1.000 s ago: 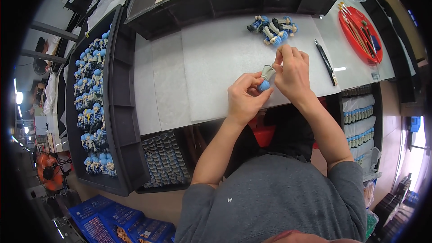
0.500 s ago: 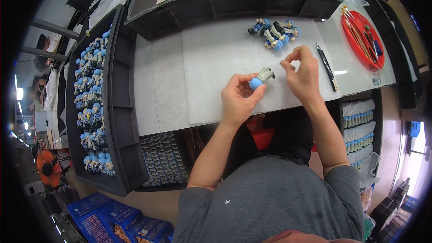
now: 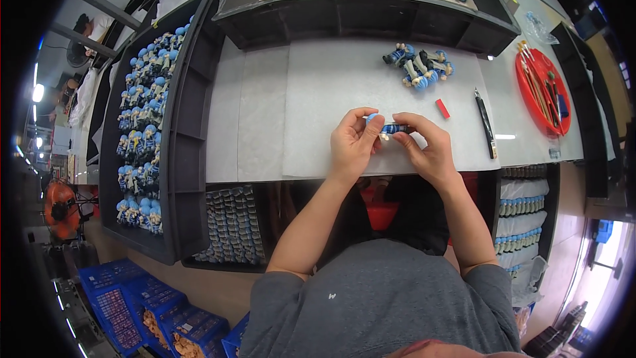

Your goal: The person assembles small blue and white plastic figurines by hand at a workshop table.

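Between both hands, just above the near part of the white sheet point(image 3: 331, 93), a small blue-capped figurine point(image 3: 393, 128) lies on its side. My left hand point(image 3: 355, 142) is closed around its blue head end. With thumb and fingers, my right hand point(image 3: 429, 148) pinches the dark leg end. The striped blue body shows between them; parts of the figurine are hidden by fingers. A small red block point(image 3: 442, 109) lies beyond my right hand, and a black craft knife or pen-like tool point(image 3: 485, 122) rests to its right. Several similar figurines point(image 3: 424, 67) lie in a heap farther back.
A black tray point(image 3: 371, 16) stands at the back with figurines in rows. Another black tray point(image 3: 189, 139) full of figurines is at my left. A red dish point(image 3: 538, 116) of brushes sits at the right. Below the table edge are more figurine trays point(image 3: 232, 225) and blue crates point(image 3: 126, 305).
My right hand has moved down and left and taken hold of the figurine. The figurine has been turned, showing its blue striped side. The red block is now visible. The whole view has shifted.
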